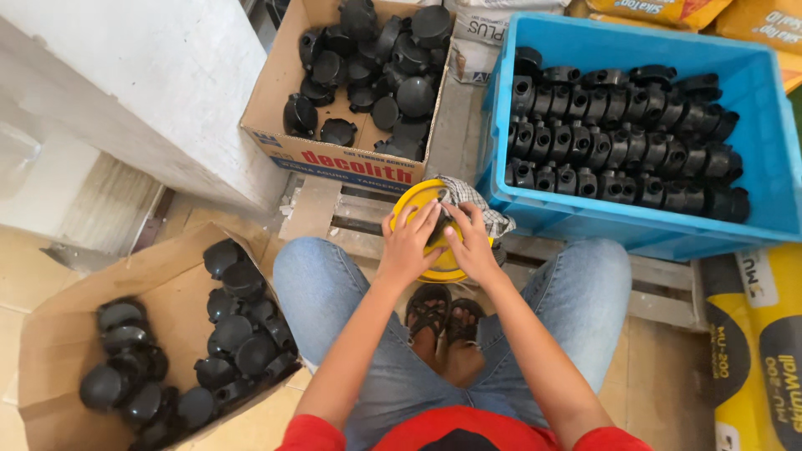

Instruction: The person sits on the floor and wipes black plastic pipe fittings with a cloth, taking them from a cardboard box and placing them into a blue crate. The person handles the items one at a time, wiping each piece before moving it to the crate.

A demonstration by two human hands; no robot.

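Black plastic filled most of the scene, but the work sat at the centre: both hands met over a yellow round lid [418, 200] that lay on a wooden pallet [351, 219] just beyond the person's knees. The left hand [409, 242] rested fingers spread on the lid's near left part, and the right hand [469, 242] curled beside it; between them they grasped a small black plastic part [440, 227], pinched by the fingertips of both. How tightly each held it could not be told. A checked cloth [472, 196] lay under the lid's far right edge, touching the blue crate.

That blue crate [777, 159] stood to the far right and held rows of black tubular fittings [618, 142], packed side by side with their round openings facing near. Far and slightly left of the hands stood an open cardboard box [284, 92] of black dome-shaped caps [393, 58], heaped loosely. Near left, a second cardboard box [50, 351] lay tipped open on the floor with more dark domed caps [225, 334] inside.

A white block [159, 75] took up the far left. Yellow sacks [756, 342] lay at the right edge. The person sat in blue jeans [317, 284], sandalled feet [443, 313] together below the hands.
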